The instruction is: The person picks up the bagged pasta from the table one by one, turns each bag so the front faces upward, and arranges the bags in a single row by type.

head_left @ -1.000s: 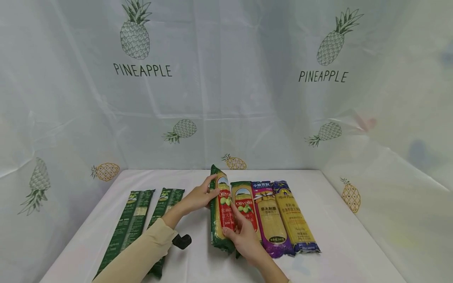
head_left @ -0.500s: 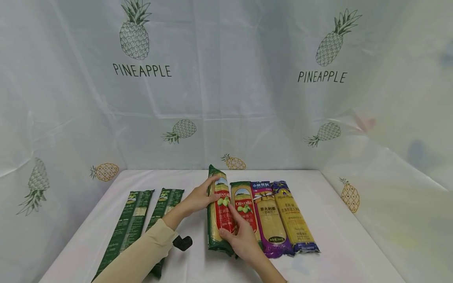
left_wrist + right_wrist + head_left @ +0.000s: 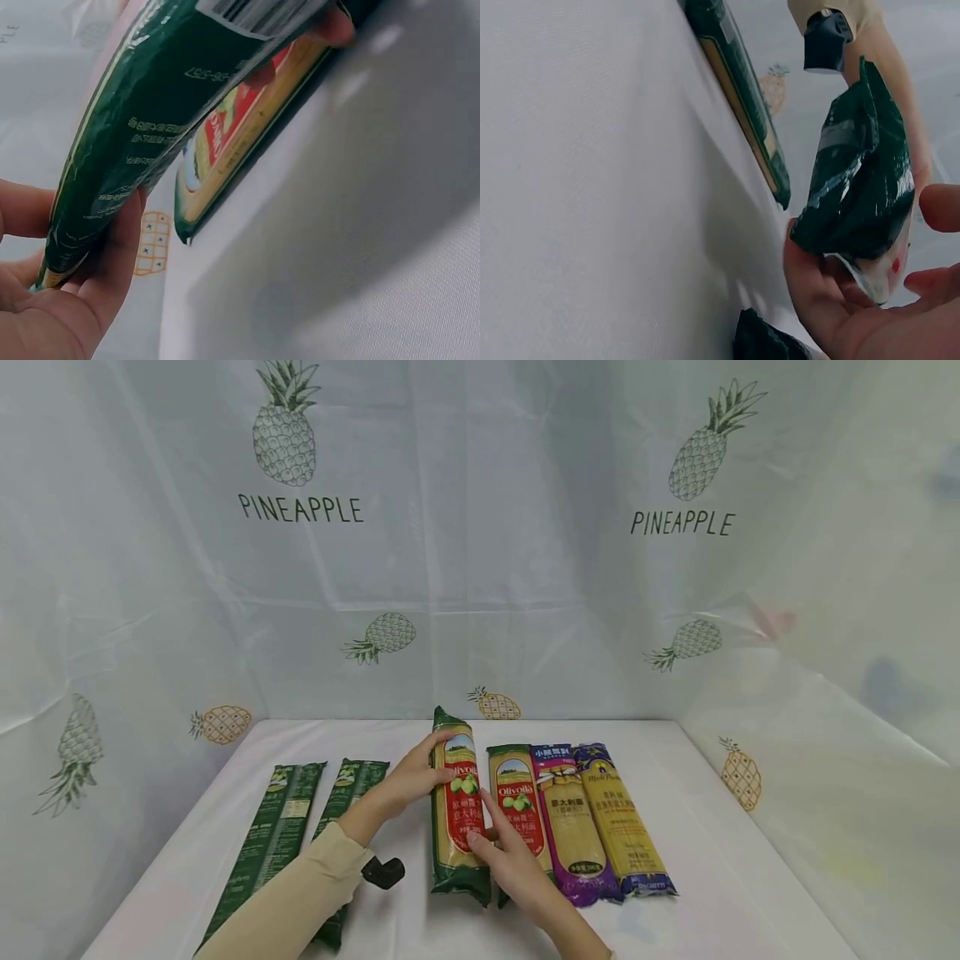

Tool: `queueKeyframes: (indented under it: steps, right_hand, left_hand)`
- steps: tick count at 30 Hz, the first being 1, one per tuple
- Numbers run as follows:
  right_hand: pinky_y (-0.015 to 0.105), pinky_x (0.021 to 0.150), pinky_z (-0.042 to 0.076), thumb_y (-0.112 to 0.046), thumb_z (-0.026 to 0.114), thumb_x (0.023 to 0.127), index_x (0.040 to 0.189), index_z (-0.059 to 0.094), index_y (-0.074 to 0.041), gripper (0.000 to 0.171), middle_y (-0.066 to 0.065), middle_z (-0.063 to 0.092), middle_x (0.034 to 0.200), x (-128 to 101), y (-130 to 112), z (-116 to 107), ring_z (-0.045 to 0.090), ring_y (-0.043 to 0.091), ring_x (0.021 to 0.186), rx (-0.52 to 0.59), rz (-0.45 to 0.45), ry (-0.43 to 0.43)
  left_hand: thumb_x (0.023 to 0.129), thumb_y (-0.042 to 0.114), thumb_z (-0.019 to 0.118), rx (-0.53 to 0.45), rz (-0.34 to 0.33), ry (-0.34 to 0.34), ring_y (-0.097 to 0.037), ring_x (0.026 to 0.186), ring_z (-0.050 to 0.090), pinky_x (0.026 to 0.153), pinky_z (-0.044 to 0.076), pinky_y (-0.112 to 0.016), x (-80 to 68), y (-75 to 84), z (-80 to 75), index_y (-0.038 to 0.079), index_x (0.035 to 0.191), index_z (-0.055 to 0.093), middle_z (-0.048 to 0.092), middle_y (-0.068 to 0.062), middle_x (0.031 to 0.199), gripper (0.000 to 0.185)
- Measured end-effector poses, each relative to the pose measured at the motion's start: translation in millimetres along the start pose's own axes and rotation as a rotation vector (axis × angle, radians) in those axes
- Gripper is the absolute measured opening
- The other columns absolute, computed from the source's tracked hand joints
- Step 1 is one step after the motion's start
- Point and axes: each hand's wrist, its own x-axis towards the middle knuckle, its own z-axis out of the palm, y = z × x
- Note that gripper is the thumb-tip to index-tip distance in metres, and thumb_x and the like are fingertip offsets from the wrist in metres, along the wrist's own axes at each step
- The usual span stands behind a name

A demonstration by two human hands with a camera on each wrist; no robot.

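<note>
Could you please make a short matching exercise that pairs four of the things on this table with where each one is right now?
Things:
1. Olivoila pack with red label
2. purple pack
3. two dark green packs
4. blue-ended pack

Places:
A. far right of the row
B. lying on the table's left side, untouched
C. gripped by the left hand and right hand
D. flat between an Olivoila pack and the blue-ended pack

Pairs: 1-C, 2-D, 3-B, 4-A
</note>
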Motion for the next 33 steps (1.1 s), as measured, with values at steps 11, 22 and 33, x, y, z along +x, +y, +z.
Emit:
queueKeyframes:
  steps: [11, 22, 33]
  right_hand:
    - [0.049, 0.091, 0.06, -0.024, 0.059, 0.109, 0.173, 0.006, -0.036, 0.084, 0.02, 0.055, 0.148, -1, 8, -6, 0.07, 0.029, 0.114, 0.401, 0.095, -0.183]
    - [0.031, 0.073, 0.057, -0.018, 0.067, 0.106, 0.173, 0.015, -0.03, 0.086, 0.015, 0.065, 0.14, 1, 9, -2, 0.071, 0.022, 0.104, 0.316, -0.004, -0.075]
    - [0.03, 0.083, 0.058, -0.008, 0.072, 0.102, 0.172, 0.021, -0.021, 0.088, 0.015, 0.067, 0.12, 0, 5, 6, 0.069, 0.021, 0.103, 0.194, -0.123, 0.033]
  left_hand:
    - [0.103, 0.006, 0.064, -0.081, -0.022, -0.081, -0.032, 0.121, 0.063, 0.094, 0.057, -0.044, -1.2, 0.2, -1.2, 0.022, 0.165, 0.036, 0.05, -0.023, 0.151, 0.069]
    - [0.108, 0.008, 0.055, -0.087, -0.022, -0.151, -0.028, 0.116, 0.066, 0.092, 0.057, -0.044, -1.9, 2.1, -4.2, 0.027, 0.165, 0.028, 0.047, -0.022, 0.152, 0.067]
    - [0.11, 0.036, 0.061, 0.188, 0.082, -0.117, -0.02, 0.083, 0.073, 0.078, 0.061, -0.052, -5.7, 8.4, -12.6, 0.028, 0.167, 0.031, 0.069, -0.015, 0.123, 0.065]
